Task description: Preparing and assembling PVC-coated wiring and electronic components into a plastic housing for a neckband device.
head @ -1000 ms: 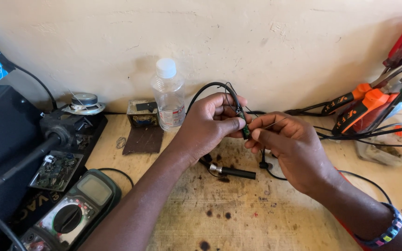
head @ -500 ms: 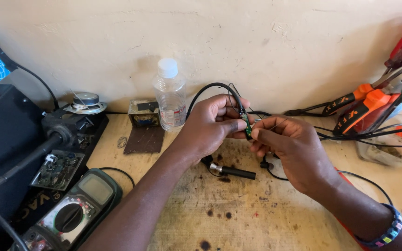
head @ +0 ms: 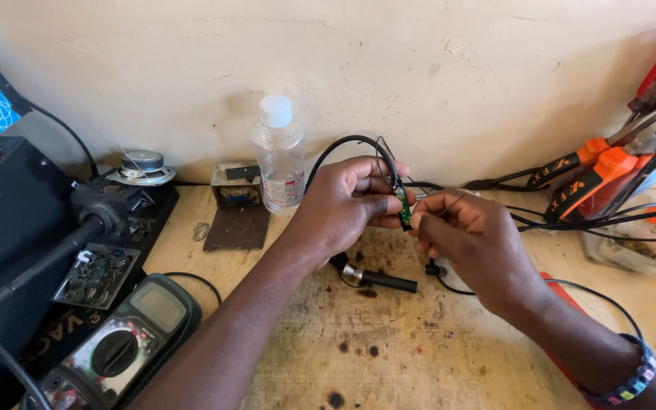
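Note:
My left hand (head: 347,201) pinches a narrow green circuit strip (head: 403,206) with a black cable (head: 339,150) looping up from it. My right hand (head: 472,239) meets it from the right, fingertips closed on the strip's lower end and a thin wire. Both hands hover above the worn wooden bench (head: 389,342). Below them lies a black cylindrical plug (head: 380,279) on the bench. A beaded bracelet (head: 632,380) sits on my right wrist.
A clear plastic bottle (head: 279,156) stands against the wall. A multimeter (head: 119,345), a loose circuit board (head: 100,273), a small speaker (head: 142,167) and black equipment (head: 1,228) crowd the left. Orange-handled pliers (head: 594,178) and a plastic tub (head: 628,247) sit at the right.
The hands have shifted slightly; the green strip is now more exposed between the fingertips, and my right fingers have closed in on its lower end.

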